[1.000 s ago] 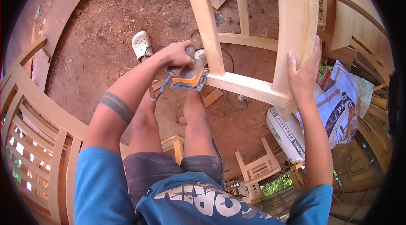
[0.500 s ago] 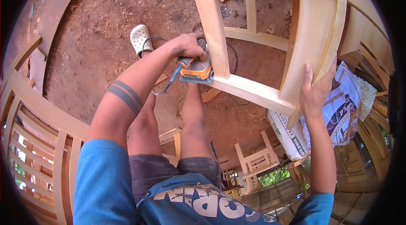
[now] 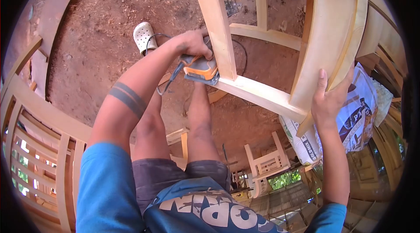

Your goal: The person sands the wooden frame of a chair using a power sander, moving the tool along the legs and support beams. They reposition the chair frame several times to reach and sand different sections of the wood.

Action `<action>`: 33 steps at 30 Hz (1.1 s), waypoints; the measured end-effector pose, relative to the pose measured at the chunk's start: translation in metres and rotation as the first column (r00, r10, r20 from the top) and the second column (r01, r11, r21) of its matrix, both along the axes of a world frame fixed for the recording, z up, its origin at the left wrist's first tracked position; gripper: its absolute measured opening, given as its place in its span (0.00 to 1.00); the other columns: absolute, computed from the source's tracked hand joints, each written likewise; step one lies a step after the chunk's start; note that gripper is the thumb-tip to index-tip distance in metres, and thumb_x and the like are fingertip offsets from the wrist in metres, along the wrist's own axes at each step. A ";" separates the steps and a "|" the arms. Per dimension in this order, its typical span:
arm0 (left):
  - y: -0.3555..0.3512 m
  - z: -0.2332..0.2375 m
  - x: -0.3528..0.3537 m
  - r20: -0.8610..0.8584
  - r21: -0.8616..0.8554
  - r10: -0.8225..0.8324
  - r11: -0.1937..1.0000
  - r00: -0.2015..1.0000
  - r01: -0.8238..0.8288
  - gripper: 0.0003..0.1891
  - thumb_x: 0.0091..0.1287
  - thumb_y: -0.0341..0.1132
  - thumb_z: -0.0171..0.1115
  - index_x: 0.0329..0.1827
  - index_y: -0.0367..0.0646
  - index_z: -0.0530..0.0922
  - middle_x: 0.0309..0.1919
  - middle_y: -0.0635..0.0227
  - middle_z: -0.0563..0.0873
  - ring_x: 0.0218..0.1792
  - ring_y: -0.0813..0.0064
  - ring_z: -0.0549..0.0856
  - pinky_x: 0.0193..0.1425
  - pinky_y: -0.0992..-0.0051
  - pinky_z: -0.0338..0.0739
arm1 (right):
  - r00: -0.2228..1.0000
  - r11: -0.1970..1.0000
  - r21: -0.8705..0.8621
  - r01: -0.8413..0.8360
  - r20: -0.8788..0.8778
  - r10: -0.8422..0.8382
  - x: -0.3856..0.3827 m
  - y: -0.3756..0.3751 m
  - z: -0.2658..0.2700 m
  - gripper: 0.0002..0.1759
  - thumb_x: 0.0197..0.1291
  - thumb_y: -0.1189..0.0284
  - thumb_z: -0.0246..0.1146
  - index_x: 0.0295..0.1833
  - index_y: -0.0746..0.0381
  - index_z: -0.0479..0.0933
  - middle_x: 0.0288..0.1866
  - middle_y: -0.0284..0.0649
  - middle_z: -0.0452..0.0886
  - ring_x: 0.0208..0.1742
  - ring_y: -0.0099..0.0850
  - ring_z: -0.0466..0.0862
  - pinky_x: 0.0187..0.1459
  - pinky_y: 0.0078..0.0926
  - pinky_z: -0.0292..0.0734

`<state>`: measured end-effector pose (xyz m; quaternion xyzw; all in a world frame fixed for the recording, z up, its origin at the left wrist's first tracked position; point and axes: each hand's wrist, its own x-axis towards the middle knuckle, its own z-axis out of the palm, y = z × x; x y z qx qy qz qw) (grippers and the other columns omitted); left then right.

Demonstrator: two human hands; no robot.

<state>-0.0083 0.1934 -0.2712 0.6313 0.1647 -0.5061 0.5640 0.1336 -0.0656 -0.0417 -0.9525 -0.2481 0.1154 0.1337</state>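
My left hand (image 3: 196,44) is closed around the body of an orange and dark grey electric sander (image 3: 202,70). The sander's flat pad sits against the near end of a pale wooden chair frame (image 3: 262,95), beside an upright post. Its cord loops behind my wrist. At the other end of the frame, my right hand (image 3: 328,101) grips the curved edge of a wide board, thumb on the face and fingers hidden behind it. The frame is tilted on its side and bare of finish.
To the left stands a slatted wooden chair (image 3: 39,158). White printed sacks (image 3: 356,108) lie behind my right hand. Another small wooden chair (image 3: 267,163) is farther off. Wood scraps and shavings litter the dirt floor (image 3: 100,27). My foot wears a white clog (image 3: 143,38).
The sander has shifted and tilted slightly to the left at the frame's end. My right hand keeps its hold on the board, and the view has moved a little.
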 end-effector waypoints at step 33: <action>0.008 0.011 -0.018 0.087 0.046 -0.076 0.996 0.993 0.072 0.37 0.47 0.41 0.78 0.65 0.44 0.79 0.51 0.51 0.89 0.53 0.58 0.88 0.59 0.65 0.82 | 0.999 0.990 -0.131 -0.045 0.021 0.048 0.002 -0.002 0.004 0.39 0.71 0.74 0.60 0.79 0.77 0.48 0.75 0.66 0.63 0.74 0.55 0.69 0.74 0.46 0.63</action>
